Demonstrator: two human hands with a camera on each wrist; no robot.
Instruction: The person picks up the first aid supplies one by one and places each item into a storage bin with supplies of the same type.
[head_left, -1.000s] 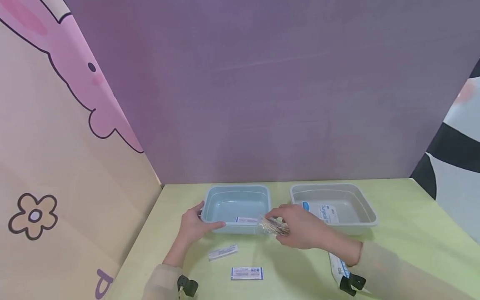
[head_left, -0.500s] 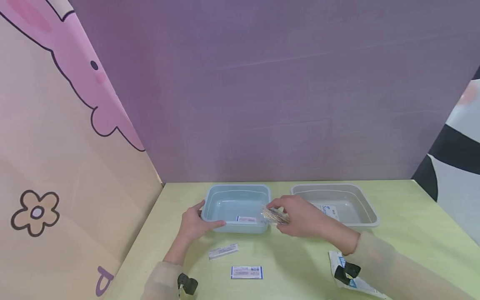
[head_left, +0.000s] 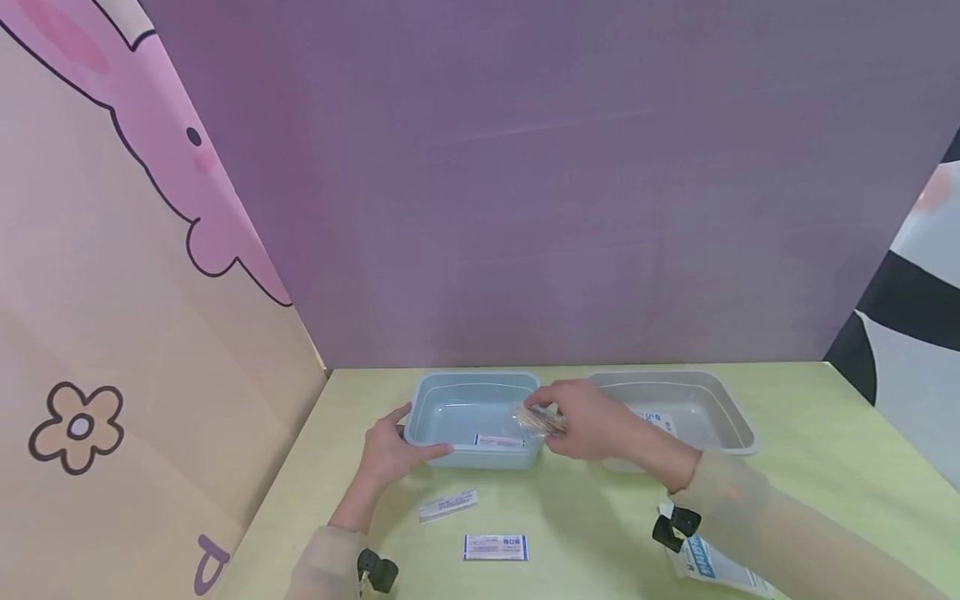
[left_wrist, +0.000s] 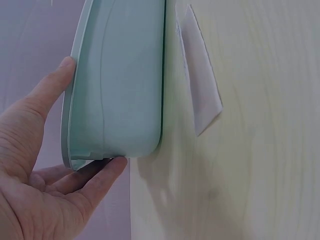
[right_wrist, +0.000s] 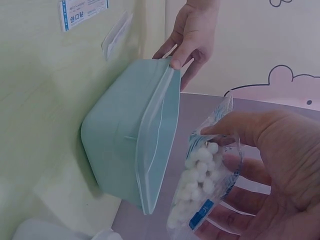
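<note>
My right hand pinches a clear plastic bag of cotton swabs at the right rim of the light blue tub. White swab heads fill the bag in the right wrist view, with the thumb on one face and the fingers behind it. My left hand holds the tub's left front corner. In the left wrist view its thumb lies on the rim and its fingertips reach under the rim against the side wall. A small printed packet lies inside the tub near the front wall.
Two small printed packets, one tilted and one flat, lie before the blue tub. A grey tub to the right contains a labelled pack, partly hidden by my arm. A white-and-blue packet lies near my right sleeve.
My right hand has risen and shifted slightly left with the bag of swabs, uncovering more of the white-and-blue packet. My left hand has stayed on the blue tub.
</note>
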